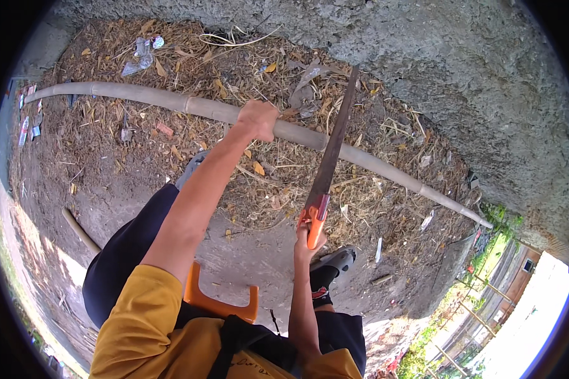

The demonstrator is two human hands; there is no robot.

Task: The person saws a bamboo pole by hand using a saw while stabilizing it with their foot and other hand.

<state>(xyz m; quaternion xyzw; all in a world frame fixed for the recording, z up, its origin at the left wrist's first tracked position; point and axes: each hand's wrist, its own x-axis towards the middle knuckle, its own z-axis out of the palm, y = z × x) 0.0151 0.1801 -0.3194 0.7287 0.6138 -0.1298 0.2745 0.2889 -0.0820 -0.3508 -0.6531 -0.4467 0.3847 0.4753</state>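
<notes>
A long, pale bamboo pole [139, 93] stretches across the view above the littered ground, from the far left to the right. Around its middle, my left hand [258, 120] is wrapped with the fingers closed. My right hand [311, 239] grips the orange handle of a hand saw [335, 148]. The saw's dark blade lies across the bamboo just right of my left hand, its tip pointing away toward the wall. Whether the teeth have cut into the bamboo, I cannot tell.
A rough grey wall [436, 57] rises along the far and right side. Dry leaves and straw [265, 196] cover the soil, with plastic scraps [140, 57] among them. An orange plastic stool [224, 306] is beneath me. A short pole piece [80, 230] lies at left.
</notes>
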